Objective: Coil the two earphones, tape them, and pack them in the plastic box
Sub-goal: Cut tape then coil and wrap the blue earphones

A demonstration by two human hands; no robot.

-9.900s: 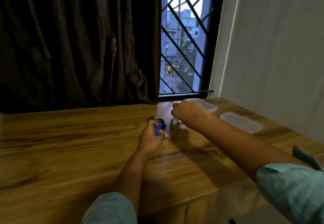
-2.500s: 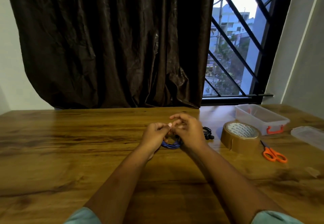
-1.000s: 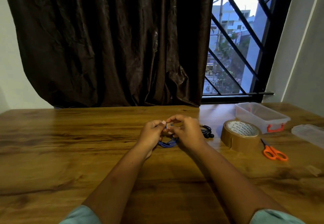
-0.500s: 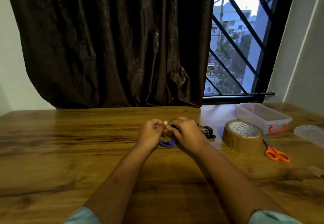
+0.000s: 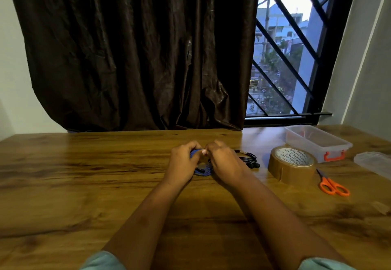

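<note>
A coiled blue earphone [image 5: 202,171] sits between my two hands at the middle of the wooden table [image 5: 84,185]. My left hand [image 5: 183,161] and my right hand [image 5: 224,160] both pinch the top of the coil, fingertips touching. Much of the coil is hidden by my fingers. A black earphone [image 5: 248,159] lies bundled on the table just right of my right hand. The brown tape roll [image 5: 292,165] stands farther right. The open clear plastic box [image 5: 317,142] with orange clips is behind it.
Orange-handled scissors [image 5: 333,186] lie right of the tape roll. The clear box lid [image 5: 374,163] rests at the right table edge. A dark curtain [image 5: 131,47] and a barred window [image 5: 285,58] stand behind the table.
My hands have stayed together on the blue coil, fingers shifting slightly at its top. The coil has dropped a little closer to the table. Nothing else has moved.
</note>
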